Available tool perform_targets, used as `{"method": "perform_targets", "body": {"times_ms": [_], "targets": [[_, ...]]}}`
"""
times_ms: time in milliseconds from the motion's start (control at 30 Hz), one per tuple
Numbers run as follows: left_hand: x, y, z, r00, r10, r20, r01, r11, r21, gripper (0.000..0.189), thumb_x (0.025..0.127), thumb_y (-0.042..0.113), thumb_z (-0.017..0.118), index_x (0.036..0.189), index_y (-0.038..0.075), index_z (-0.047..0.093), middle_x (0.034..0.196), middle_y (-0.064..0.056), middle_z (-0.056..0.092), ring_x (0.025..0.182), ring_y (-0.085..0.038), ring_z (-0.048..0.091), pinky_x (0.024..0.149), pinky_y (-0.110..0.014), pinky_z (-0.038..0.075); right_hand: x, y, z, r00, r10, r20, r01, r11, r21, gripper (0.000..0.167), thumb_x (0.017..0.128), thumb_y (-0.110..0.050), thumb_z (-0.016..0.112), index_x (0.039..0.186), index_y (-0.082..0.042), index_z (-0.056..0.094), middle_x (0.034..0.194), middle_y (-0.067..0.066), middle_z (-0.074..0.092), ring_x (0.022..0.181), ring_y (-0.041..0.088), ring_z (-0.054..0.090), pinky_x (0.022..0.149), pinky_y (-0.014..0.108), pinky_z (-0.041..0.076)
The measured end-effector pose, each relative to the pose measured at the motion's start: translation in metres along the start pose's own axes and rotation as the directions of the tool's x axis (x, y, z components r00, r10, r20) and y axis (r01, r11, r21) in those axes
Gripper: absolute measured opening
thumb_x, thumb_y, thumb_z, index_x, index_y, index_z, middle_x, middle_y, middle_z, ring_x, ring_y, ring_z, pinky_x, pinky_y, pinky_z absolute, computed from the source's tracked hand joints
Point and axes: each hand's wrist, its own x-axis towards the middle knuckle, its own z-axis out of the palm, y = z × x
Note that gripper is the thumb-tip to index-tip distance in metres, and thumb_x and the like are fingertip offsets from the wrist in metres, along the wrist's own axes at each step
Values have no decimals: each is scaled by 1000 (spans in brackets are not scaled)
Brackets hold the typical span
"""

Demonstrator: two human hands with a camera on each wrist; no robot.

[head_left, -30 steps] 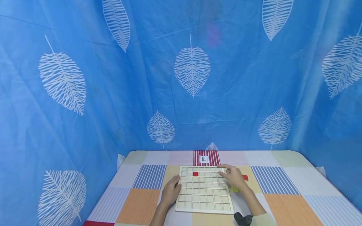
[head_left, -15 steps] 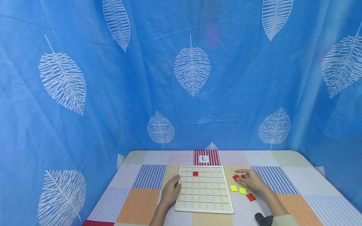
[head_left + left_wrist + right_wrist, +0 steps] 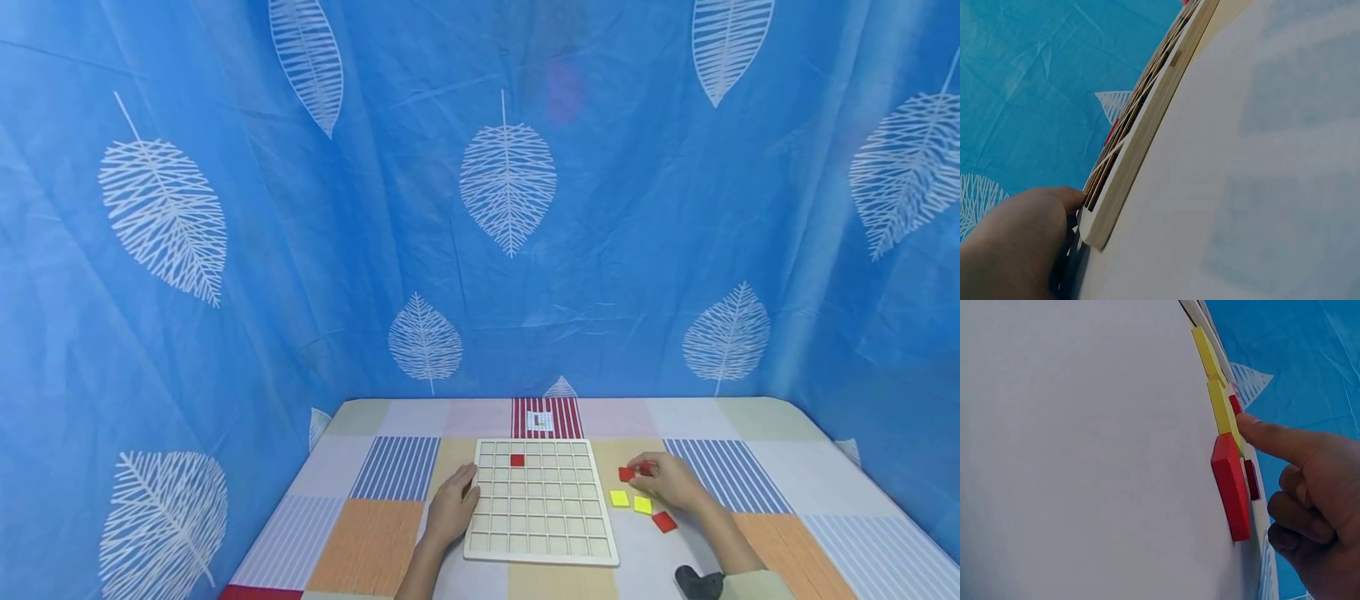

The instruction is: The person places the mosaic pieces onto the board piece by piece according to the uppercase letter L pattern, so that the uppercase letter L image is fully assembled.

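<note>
My left hand (image 3: 452, 510) rests along the left edge of a pale wooden grid board (image 3: 542, 560), its thumb over the rim. In the left wrist view the board's side (image 3: 1138, 150) shows edge-on beside the hand (image 3: 1022, 234). One red square tile (image 3: 517, 460) sits in a cell of the far rows. Right of the board, my right hand (image 3: 671, 482) pinches a red tile (image 3: 626, 474) with thumb and forefinger. Another red tile (image 3: 647, 469) lies under those fingers. In the right wrist view the hand (image 3: 1329, 494) has its other fingers curled in.
Two yellow tiles (image 3: 618, 498) and a red tile (image 3: 664, 522) lie nearer me, between the board and the right forearm. A small card with a grid pattern (image 3: 540, 422) lies behind the board. A patchwork cloth (image 3: 375, 550) covers the table; a blue leaf-patterned curtain (image 3: 510, 333) surrounds it.
My right hand has moved right, off the board's far right corner to the loose tiles. Its thumb and forefinger have closed in, and the red tile there has turned slightly. The left hand has stayed.
</note>
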Motion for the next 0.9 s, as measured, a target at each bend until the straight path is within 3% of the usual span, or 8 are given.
{"method": "perform_targets", "body": {"times_ms": [167, 333, 400, 533, 667, 900], "targets": [[-1, -1, 0, 1000, -3, 9, 3, 1000, -8, 41, 91, 19, 56, 129, 2, 52, 134, -13, 49, 126, -31, 41, 102, -49, 34, -1, -18, -4, 1000, 16, -16, -15, 999, 45, 27, 77, -20, 75, 101, -12, 68, 66, 2, 47, 54, 13, 39, 43, 22, 32], [-1, -1, 0, 1000, 0, 2, 1, 1000, -11, 41, 91, 18, 55, 128, 2, 52, 133, -14, 49, 126, -32, 41, 103, -50, 34, 0, -50, -3, 997, -36, -62, 41, 995, 89, 29, 77, -25, 75, 103, -13, 68, 72, 2, 51, 58, 13, 39, 44, 22, 32], [0, 0, 0, 1000, 1, 3, -1, 1000, -8, 41, 91, 19, 55, 128, 2, 52, 133, -14, 49, 126, -31, 41, 103, -49, 34, 3, -62, 1, 994, -63, -86, 70, 994, 84, 31, 77, -28, 75, 104, -13, 68, 67, -1, 48, 56, 12, 36, 44, 21, 29], [-1, 0, -1, 1000, -1, 4, 1, 1000, -6, 41, 91, 18, 56, 128, 1, 53, 133, -14, 50, 126, -31, 41, 102, -50, 34, 11, -85, 16, 988, -104, -117, 114, 990, 80, 32, 77, -29, 75, 104, -13, 69, 53, -5, 28, 47, 9, 24, 40, 20, 20], [-1, -1, -1, 1000, -8, 3, 8, 1000, -7, 41, 91, 18, 56, 128, 2, 53, 133, -13, 49, 126, -31, 41, 103, -50, 34, 16, -105, 35, 981, -131, -140, 144, 986, 88, 31, 77, -28, 75, 104, -14, 69, 51, -6, 29, 46, 8, 24, 40, 20, 19], [1, -1, 1, 1000, 2, -1, -2, 1000, -1, 41, 91, 19, 56, 128, 2, 53, 133, -12, 50, 126, -31, 42, 102, -49, 35, 23, -123, 71, 972, -206, -112, 215, 975, 66, 27, 77, -26, 75, 101, -14, 70, 48, -8, 28, 44, 5, 20, 39, 19, 15]]}}
